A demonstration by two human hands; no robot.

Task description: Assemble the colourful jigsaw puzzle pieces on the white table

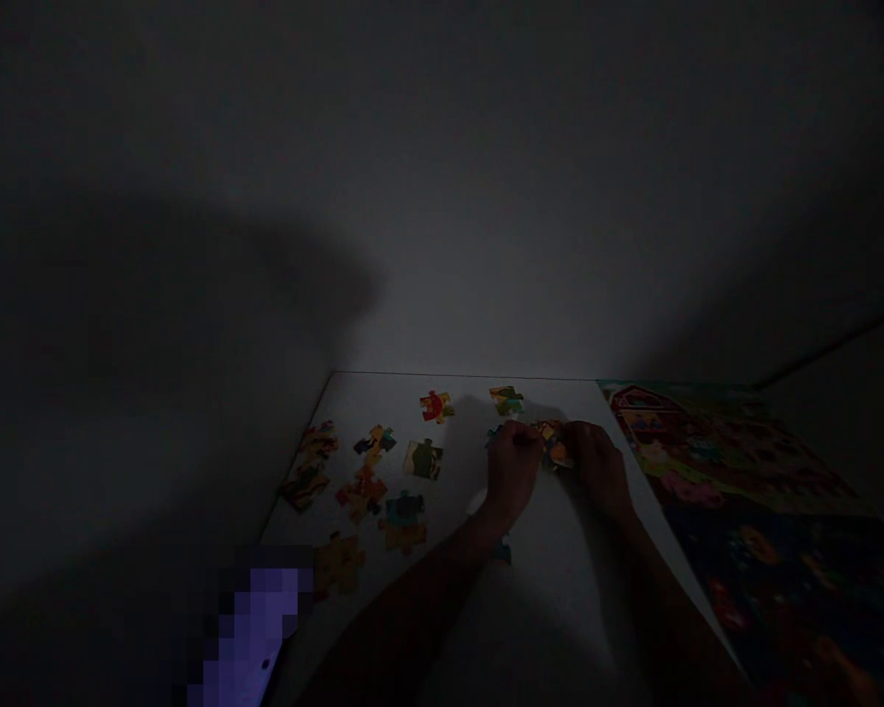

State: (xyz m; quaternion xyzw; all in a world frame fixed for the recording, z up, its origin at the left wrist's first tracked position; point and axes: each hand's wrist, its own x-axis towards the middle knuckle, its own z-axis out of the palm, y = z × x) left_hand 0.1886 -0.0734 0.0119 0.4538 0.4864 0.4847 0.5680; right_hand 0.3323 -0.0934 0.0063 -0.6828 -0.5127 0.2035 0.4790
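Observation:
Dim light falls on a white table top where both hands meet over a small group of puzzle pieces (554,447). My left hand (514,469) is closed in a pinch at the left side of the group; its fingertips hide what they grip. On the right side, my right hand (598,463) has its fingers bent together at the edge of the same pieces. Just left of my left hand, a bluish puzzle piece (493,433) is partly covered. Beyond the hands lies a green and yellow puzzle piece (507,400).
Several loose puzzle pieces (363,491) are spread over the left of the white table (442,535). A red and yellow piece (436,406) lies near the back edge. Colourful printed picture sheets (714,462) cover the right side. A lit, pixelated screen (254,628) stands at lower left.

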